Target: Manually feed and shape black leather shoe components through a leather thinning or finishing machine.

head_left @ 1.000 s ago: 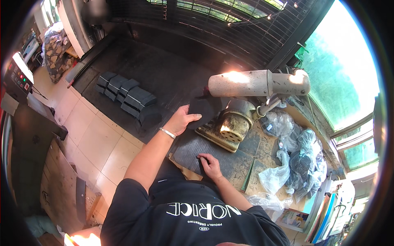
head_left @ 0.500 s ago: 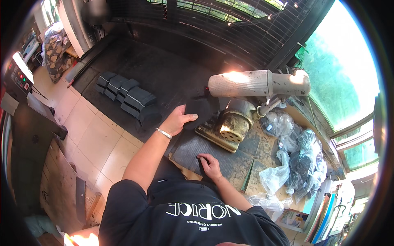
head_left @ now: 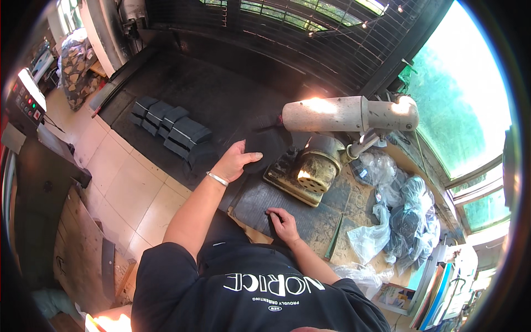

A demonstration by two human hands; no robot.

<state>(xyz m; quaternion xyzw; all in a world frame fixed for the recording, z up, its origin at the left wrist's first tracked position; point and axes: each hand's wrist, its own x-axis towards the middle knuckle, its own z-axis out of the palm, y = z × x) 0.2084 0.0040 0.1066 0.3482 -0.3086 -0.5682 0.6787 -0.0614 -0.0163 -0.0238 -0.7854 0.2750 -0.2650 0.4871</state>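
My left hand [head_left: 235, 162], wearing a bangle, pinches the edge of a thin, dark, rounded piece [head_left: 264, 148]. The thumb lies across its near face. It is held close to the dark end of a machine with a pale ribbed cylinder [head_left: 323, 114], and its outline blends into the black surface behind. Whether the piece touches the machine I cannot make out. Closer to me, my right hand [head_left: 284, 225] rests on a grey ribbed mat [head_left: 257, 200] with its fingers curled; what they hold, if anything, is hidden.
Several dark grey blocks [head_left: 168, 126] lie in a row on the black bench [head_left: 210, 83] to the left. A dirty motor [head_left: 316, 166] stands below the cylinder. Clear plastic bags [head_left: 406, 216] are heaped at right. A control panel [head_left: 27, 102] stands at far left.
My left hand has shifted slightly left with the dark piece. My right hand stays in place.
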